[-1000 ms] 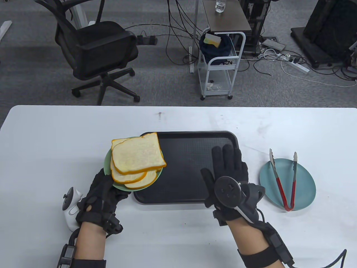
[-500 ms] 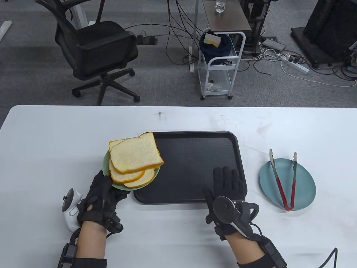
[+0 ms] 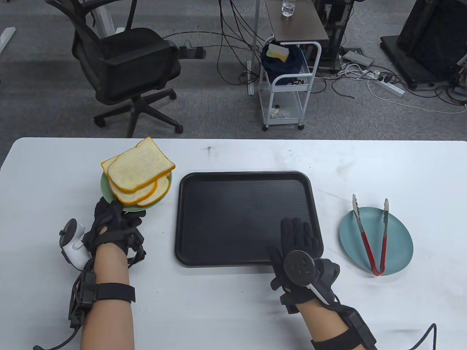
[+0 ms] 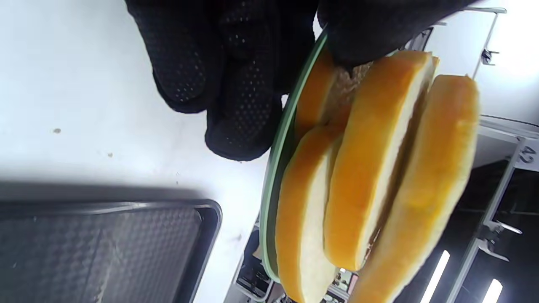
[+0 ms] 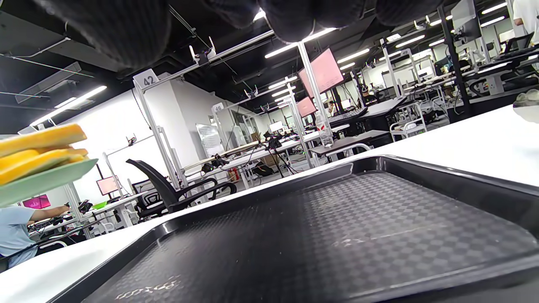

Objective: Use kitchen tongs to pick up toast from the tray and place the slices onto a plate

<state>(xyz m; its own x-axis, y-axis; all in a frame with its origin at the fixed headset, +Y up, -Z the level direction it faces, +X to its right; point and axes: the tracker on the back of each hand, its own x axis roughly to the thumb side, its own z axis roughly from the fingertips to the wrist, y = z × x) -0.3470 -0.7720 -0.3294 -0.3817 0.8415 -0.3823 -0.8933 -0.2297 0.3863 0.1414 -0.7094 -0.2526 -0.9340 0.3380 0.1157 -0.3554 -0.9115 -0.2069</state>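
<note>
My left hand (image 3: 115, 222) grips the near rim of a green plate (image 3: 107, 189) and holds it in the air left of the black tray (image 3: 233, 211). Three toast slices (image 3: 140, 169) lie stacked on that plate; the left wrist view shows the toast (image 4: 370, 168) edge-on, my thumb on the plate's rim (image 4: 278, 143). My right hand (image 3: 297, 237) lies flat with straight fingers on the bare tray's near right corner. The red-handled tongs (image 3: 372, 233) rest on a blue plate (image 3: 401, 240) to the right of the tray.
The white table (image 3: 233, 156) carries only the tray and the two plates. Beyond its far edge stand an office chair (image 3: 124, 65) and a small white cart (image 3: 288, 84) among floor cables.
My left hand has carried the green plate with the toast off the tray's left edge, further left and away from me. My right hand slid back to the tray's near right corner.
</note>
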